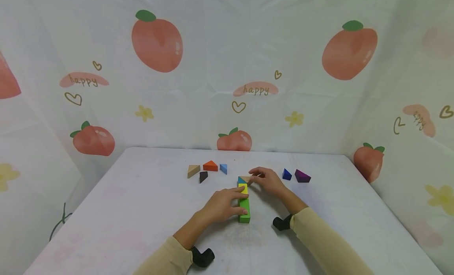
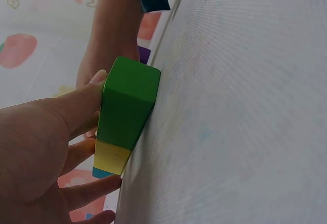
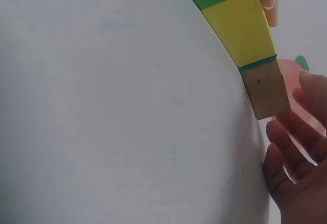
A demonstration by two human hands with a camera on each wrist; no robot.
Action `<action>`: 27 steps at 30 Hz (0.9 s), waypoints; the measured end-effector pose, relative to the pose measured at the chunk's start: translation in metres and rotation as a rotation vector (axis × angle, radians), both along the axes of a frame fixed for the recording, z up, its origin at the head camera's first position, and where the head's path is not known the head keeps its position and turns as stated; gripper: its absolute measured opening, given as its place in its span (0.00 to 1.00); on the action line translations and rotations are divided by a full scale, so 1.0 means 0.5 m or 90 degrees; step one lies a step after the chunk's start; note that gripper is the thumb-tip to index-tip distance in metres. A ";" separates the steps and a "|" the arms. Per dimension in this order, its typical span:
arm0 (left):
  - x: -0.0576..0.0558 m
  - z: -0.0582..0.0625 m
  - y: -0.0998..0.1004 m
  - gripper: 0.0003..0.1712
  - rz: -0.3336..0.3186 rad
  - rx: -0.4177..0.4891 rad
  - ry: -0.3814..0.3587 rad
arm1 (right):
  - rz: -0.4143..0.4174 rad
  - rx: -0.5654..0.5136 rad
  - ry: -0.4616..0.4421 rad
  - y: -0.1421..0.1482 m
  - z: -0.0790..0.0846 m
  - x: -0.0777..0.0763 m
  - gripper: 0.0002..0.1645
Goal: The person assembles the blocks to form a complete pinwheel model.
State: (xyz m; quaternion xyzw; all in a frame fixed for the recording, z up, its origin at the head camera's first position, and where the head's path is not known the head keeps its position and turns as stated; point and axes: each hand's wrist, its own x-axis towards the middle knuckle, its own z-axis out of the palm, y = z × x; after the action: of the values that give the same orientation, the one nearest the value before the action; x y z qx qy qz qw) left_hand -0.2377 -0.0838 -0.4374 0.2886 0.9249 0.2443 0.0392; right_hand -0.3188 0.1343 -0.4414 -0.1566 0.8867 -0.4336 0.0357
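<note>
A row of blocks runs away from me along the middle of the table: a green block (image 1: 244,217) nearest, then a yellow block (image 3: 240,27), then a blue triangular block (image 1: 240,181) beside a wooden triangular block (image 3: 265,90). From the left, my left hand (image 1: 221,206) lies along the row, its thumb over the green block and other fingers reaching across the yellow one. They are extended rather than curled round the blocks. My right hand (image 1: 270,182) is at the far end with loosely bent, spread fingers, fingertips right at the wooden triangle.
Behind and left lie several loose blocks: a wooden triangle (image 1: 193,171), an orange triangle (image 1: 211,166), a light blue triangle (image 1: 224,169) and a black block (image 1: 203,176). Right of my right hand are a dark blue block (image 1: 287,174) and a purple block (image 1: 302,176).
</note>
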 end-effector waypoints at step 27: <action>0.001 -0.004 -0.001 0.30 0.002 0.018 -0.013 | -0.063 0.076 0.240 0.093 0.044 0.022 0.08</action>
State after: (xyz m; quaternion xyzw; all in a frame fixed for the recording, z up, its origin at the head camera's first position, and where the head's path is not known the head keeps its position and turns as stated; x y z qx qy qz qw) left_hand -0.2374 -0.0842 -0.4393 0.2851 0.9214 0.2605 0.0438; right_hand -0.3079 0.1806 -0.4194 -0.1887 0.9084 -0.3447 -0.1427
